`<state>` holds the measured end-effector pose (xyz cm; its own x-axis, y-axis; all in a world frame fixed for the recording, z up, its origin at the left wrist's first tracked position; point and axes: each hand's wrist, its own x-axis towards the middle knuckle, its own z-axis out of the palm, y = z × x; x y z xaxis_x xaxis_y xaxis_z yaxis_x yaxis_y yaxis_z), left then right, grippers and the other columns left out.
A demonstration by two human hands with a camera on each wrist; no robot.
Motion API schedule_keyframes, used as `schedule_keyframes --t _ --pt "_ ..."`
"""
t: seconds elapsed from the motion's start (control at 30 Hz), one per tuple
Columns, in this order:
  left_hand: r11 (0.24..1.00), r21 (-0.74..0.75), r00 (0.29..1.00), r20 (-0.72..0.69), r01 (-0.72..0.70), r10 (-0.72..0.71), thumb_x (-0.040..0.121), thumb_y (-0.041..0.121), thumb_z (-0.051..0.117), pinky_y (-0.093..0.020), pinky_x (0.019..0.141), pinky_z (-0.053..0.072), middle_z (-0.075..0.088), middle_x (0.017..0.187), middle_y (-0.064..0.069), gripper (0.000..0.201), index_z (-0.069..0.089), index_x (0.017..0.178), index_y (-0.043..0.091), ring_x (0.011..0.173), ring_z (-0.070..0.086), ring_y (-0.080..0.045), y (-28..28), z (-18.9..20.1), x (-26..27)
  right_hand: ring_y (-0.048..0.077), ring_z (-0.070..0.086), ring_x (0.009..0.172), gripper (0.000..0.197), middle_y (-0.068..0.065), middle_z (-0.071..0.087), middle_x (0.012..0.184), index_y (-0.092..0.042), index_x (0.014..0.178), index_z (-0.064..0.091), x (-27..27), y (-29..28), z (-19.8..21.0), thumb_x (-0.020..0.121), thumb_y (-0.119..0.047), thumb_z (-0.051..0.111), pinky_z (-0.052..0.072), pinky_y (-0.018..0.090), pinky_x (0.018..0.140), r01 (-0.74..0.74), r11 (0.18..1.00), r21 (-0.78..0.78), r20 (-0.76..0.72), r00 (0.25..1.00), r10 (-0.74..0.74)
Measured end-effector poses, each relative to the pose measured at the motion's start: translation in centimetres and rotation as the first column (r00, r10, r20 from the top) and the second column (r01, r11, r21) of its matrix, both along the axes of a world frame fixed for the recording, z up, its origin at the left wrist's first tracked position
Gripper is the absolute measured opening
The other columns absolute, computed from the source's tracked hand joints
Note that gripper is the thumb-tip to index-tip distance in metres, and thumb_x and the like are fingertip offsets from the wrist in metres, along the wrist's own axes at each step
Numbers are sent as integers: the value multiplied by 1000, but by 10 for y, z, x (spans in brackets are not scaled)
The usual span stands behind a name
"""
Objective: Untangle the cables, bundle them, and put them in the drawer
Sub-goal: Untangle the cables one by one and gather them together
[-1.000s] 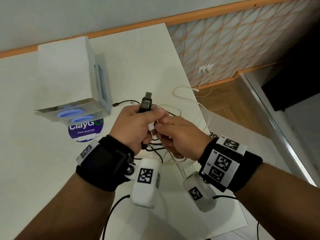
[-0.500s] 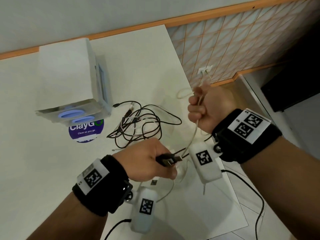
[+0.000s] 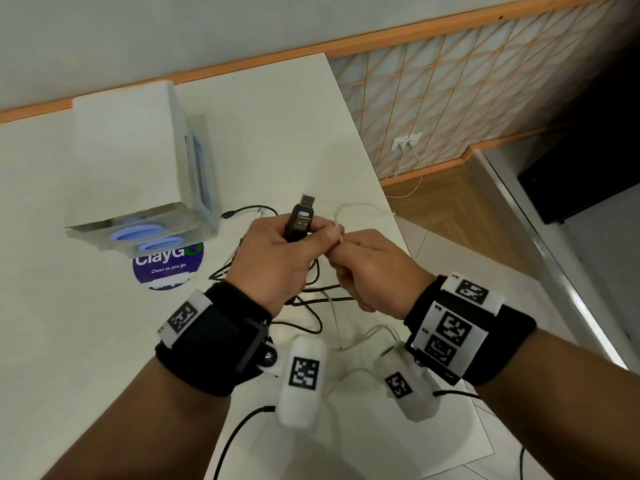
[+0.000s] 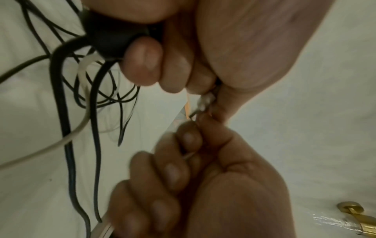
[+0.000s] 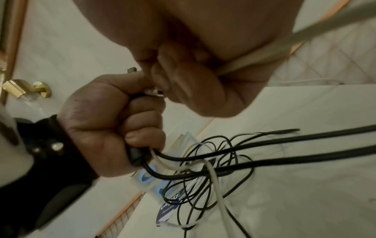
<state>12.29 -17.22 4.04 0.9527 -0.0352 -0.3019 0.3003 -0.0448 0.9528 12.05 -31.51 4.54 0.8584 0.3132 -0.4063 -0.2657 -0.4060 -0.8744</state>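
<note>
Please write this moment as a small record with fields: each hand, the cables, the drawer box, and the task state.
left hand: grips the black USB plug, plug tip pointing up
right hand: pinches the white cable next to the left thumb
black cables: tangled, hanging from the left hand to the table
drawer box: on the table, left of the hands
task state: cables not yet bundled, none seen in the drawer

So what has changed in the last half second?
The right hand, which was raised apart to the right with the white cable, came back to the left hand. The left hand lifted the black plug from sideways and low to upright. Both grips stayed; the drawer box did not move.
</note>
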Motion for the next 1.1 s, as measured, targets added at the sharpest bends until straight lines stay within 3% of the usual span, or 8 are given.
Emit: schedule_keyframes --t 0.1,0.2,0.3,0.4,0.53,0.67,0.8,1.1 --pt "1000 4 999 -17 -30 30 77 40 78 -30 45 19 32 46 -1 28 74 75 13 36 21 -16 3 -5 -4 11 38 46 31 -6 43 55 -22 67 47 9 -9 -4 93 -39 48 34 29 53 327 945 19 2 945 -327" --pt "993 -46 993 -61 -105 102 69 45 83 -24 45 21 26 44 3 35 67 66 14 36 18 -15 7 -4 -7 17 46 53 8 -2 49 67 -18 86 56 32 -40 -4 92 -24 52 39 28 45 579 810 -94 55 815 -577" --pt "975 -102 979 -70 -196 189 69 42 76 -20 43 20 26 42 5 43 63 83 2 33 19 -12 13 1 -5 24 53 69 7 6 55 72 -6 86 59 52 -86 -3 85 -8 52 44 30 53 564 679 -469 245 822 -514" --pt "943 -189 962 -58 -275 268 78 40 71 -19 42 19 25 41 6 41 62 87 1 32 18 -9 19 8 -4 40 49 118 49 25 49 128 2 126 48 55 -114 -17 86 -22 63 43 46 94 408 507 -759 220 894 -391" --pt "896 -244 928 -51 -370 370 92 39 63 -19 40 24 29 40 10 31 62 82 9 34 19 -8 23 15 1 17 57 106 45 -8 61 119 -26 118 60 38 -88 -15 80 -50 61 47 37 92 331 709 -622 194 943 -271" --pt "860 -297 908 -82 -415 410 94 41 61 -20 41 23 24 41 8 32 61 81 11 33 18 -8 23 18 4 4 62 78 31 -12 66 81 -24 89 66 5 -27 0 83 -54 65 49 22 68 16 885 -465 253 960 116" --pt "854 -299 903 -80 -425 422 94 40 61 -20 41 23 24 40 8 32 60 80 11 33 18 -8 22 19 4 17 57 70 20 -7 60 71 -18 81 62 -4 -1 -20 87 -37 64 46 29 63 -202 798 -567 249 882 400" --pt "886 -240 914 -12 -397 406 95 38 61 -19 40 24 28 38 8 33 59 80 9 29 21 -7 26 18 6 10 63 75 13 -3 69 84 -24 91 78 21 -27 3 89 -32 68 48 27 71 -163 840 -518 341 861 378"
